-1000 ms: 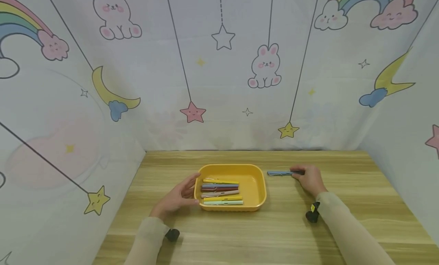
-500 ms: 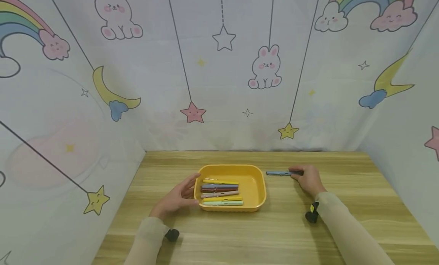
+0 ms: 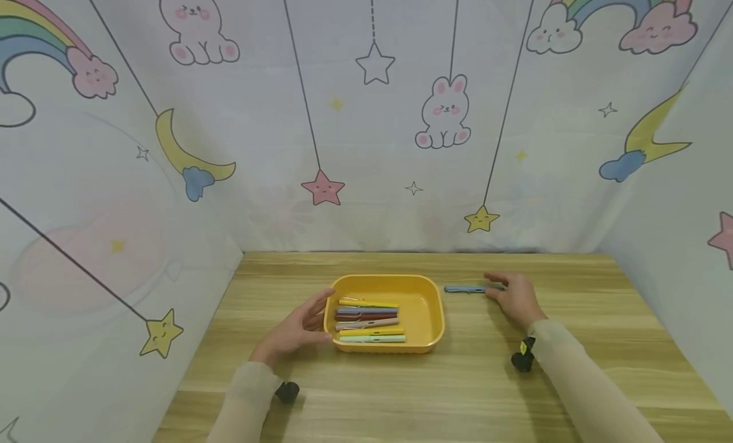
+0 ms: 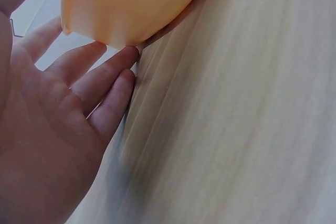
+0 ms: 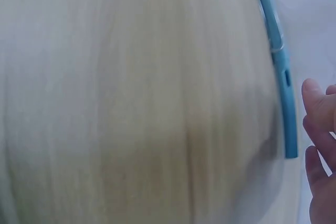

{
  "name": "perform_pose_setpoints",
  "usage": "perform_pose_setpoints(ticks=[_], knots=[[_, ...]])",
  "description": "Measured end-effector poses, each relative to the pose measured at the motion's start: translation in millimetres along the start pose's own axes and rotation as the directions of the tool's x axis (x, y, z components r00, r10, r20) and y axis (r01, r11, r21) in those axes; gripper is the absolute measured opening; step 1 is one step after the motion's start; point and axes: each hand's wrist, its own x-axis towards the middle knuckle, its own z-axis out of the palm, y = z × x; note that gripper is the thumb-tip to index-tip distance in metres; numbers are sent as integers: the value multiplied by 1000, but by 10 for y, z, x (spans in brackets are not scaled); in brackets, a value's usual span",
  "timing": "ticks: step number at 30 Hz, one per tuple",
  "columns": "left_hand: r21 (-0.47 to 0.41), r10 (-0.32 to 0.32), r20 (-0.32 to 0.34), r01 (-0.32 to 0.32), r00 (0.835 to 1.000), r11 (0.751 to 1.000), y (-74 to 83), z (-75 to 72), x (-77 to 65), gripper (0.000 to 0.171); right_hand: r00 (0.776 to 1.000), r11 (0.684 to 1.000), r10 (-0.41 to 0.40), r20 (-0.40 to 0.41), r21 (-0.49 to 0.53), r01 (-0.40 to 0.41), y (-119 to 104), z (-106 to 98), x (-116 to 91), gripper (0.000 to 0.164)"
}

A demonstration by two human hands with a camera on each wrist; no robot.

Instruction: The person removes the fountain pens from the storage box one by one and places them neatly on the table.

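Observation:
A yellow plastic tray sits on the table with several clip pens lying in its left part, among them yellow, blue-grey, dark red, beige and mint ones. My left hand rests against the tray's left end, its fingers fairly straight and fingertips touching the outer wall. Right of the tray lies a blue pen, flat on the table. My right hand is at the pen's right end. In the right wrist view its fingertips are spread beside the blue pen, apart from it.
The wood-grain table ends at a white printed curtain behind the tray, with similar curtain panels at both sides. A black wrist camera hangs at the left cuff, another at the right.
The blue pen has shifted slightly left towards the tray. My right hand has let go of it and its fingers have spread. The left hand and tray stay put.

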Motion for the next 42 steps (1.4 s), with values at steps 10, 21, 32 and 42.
perform_pose_setpoints(ticks=[10, 21, 32, 42], knots=[[-1, -24, -10, 24, 1000, 1000, 12, -3, 8, 97, 996, 997, -77, -38, -10, 77, -356, 46, 42, 45], [-2, -5, -3, 5, 1000, 1000, -13, -13, 7, 94, 997, 993, -77, 2, 94, 76, -866, 255, 79, 45], [-6, -15, -11, 15, 1000, 1000, -15, -9, 5, 91, 993, 977, -90, 73, 198, 74, -1199, 443, 120, 43], [4, -45, -32, 46, 998, 999, -3, -1, -12, 83, 984, 966, -135, 113, 238, 105, -1418, 584, 149, 40]])
